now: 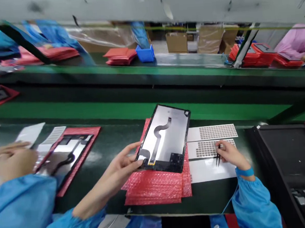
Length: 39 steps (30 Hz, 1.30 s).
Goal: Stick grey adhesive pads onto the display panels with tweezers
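Blue cloth sleeve (74, 227) behind them, my left fingers (132, 166) are pinching a black-rimmed silver rectangular panel (166, 139) cornerwise, risking a drop if loosening; my right fingers (223, 144) are pinching slim black tweezers (218, 155).

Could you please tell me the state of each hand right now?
Left hand: closed, holding the panel by its lower left corner.
Right hand: closed, holding black tweezers.

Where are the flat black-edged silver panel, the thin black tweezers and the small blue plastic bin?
Flat black-edged silver panel (167, 142): head view, middle of its silver face.
Thin black tweezers (218, 155): head view, upper part of the prongs.
Small blue plastic bin (143, 55): head view, front wall.
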{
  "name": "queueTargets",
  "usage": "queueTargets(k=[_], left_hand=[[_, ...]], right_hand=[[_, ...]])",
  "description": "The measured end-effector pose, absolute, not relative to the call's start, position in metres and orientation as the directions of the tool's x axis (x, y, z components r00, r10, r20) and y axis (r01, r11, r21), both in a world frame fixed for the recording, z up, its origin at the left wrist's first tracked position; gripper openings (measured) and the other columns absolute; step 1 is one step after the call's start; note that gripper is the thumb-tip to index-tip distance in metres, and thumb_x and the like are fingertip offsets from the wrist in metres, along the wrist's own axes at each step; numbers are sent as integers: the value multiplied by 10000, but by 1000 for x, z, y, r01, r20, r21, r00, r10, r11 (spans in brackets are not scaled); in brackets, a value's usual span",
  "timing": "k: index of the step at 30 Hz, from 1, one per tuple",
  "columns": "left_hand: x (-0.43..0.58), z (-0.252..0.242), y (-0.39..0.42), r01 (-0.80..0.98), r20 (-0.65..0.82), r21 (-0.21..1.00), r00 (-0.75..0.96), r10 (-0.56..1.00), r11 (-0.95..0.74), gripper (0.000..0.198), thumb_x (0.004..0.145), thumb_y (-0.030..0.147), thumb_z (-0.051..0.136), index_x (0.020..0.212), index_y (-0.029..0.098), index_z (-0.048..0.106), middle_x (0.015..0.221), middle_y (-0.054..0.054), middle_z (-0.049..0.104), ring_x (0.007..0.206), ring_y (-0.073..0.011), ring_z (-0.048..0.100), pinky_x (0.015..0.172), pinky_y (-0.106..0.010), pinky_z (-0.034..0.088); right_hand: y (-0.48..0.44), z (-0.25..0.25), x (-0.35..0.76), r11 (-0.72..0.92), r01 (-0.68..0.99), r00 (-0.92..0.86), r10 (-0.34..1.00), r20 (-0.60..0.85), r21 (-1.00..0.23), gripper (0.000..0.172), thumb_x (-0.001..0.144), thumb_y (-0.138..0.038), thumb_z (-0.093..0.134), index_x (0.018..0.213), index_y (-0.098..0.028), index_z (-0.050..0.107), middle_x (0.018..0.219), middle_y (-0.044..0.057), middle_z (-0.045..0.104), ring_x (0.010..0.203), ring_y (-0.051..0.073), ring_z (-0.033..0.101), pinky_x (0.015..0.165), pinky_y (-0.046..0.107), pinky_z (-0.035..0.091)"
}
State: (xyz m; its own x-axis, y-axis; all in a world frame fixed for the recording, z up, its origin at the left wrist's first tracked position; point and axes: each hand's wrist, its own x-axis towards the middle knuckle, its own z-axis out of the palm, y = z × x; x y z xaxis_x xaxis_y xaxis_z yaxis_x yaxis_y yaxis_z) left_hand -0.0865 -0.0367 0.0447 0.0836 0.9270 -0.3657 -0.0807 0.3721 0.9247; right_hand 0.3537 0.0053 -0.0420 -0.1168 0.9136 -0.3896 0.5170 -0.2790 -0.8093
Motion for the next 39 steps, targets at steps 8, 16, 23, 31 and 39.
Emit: queueTargets(k=[8, 16, 23, 31, 39], left_hand=[[-127, 11, -55, 689, -166, 716, 9, 986, 114, 509, 864, 637, 678, 1237, 296, 623, 658, 35, 679, 533, -211, 647, 535, -333, 501], [-36, 39, -13, 525, 192, 531, 690, 698, -665, 318, 1068, 333, 487, 1296, 201, 664, 1180, -88, 763, 1016, -220, 736, 881, -363, 610], [25, -2, -2, 481, 141, 229, 844, 518, -846, 478, 1017, 371, 587, 1368, 49, 623, 1502, -251, 591, 1440, -392, 531, 1195, -540, 441], [23, -24, -3, 504, 98, 201, 843, 529, -840, 510, 1039, 405, 481, 1298, 28, 707, 1480, -245, 626, 1443, -410, 526, 1238, -560, 352], [25, -21, -2, 509, 107, 177, 841, 530, -843, 488, 1022, 389, 495, 1260, 25, 719, 1461, -248, 638, 1396, -408, 566, 1225, -545, 357]], right_hand=[[16, -17, 341, -207, 135, -44, 976, -214, -969, 345, 931, -470, 693, 1089, -169, 752, 647, -14, 656, 556, 162, 637, 539, 296, 550], [32, -20, 301, -157, -41, -147, 978, -149, -987, 320, 884, -308, 678, 1185, -214, 733, 898, 31, 777, 815, 209, 774, 743, 378, 655], [21, -42, 276, 98, 398, 137, 977, 165, -912, 245, 973, -342, 667, 1194, -254, 725, 961, 44, 747, 880, 221, 759, 690, 357, 671], [9, -40, 263, 262, 540, 63, 935, 348, -800, 585, 1046, -382, 619, 1581, -339, 388, 1137, 83, 725, 946, 268, 724, 814, 453, 690], [11, -40, 268, 311, 651, -95, 938, 332, -693, 194, 1032, -359, 664, 1198, -272, 714, 1072, 65, 715, 850, 220, 730, 735, 393, 685]])
